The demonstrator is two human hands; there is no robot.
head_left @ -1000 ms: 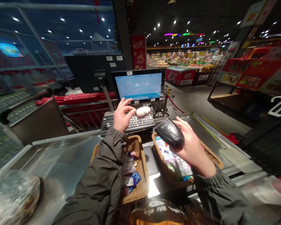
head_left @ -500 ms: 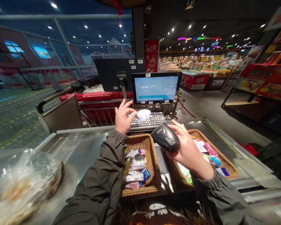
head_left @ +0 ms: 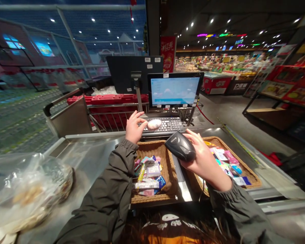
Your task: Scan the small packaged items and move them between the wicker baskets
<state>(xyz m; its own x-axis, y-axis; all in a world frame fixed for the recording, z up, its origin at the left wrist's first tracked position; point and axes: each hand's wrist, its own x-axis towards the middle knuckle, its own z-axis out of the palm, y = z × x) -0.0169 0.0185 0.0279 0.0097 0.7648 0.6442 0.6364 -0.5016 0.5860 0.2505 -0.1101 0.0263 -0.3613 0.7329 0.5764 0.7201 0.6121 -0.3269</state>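
My left hand (head_left: 134,128) pinches a small pale oval packet (head_left: 154,124) between thumb and fingers, just above the black keyboard (head_left: 167,124). My right hand (head_left: 202,156) grips a black handheld barcode scanner (head_left: 180,146), its head pointing left toward the packet. Both hands hover over two wicker baskets of small goods, the left basket (head_left: 165,169) and the right basket (head_left: 246,171). The till screen (head_left: 174,90) glows blue-white behind the keyboard.
A clear plastic bag of food (head_left: 27,193) lies on the steel counter (head_left: 91,159) at the lower left. Red shopping carts (head_left: 109,112) stand behind the counter. Store aisles and shelves (head_left: 282,88) stretch off to the right.
The view has shifted left and down a little, so the baskets and bag show more. Both hands keep their hold; the scanner sits slightly lower and nearer the packet.
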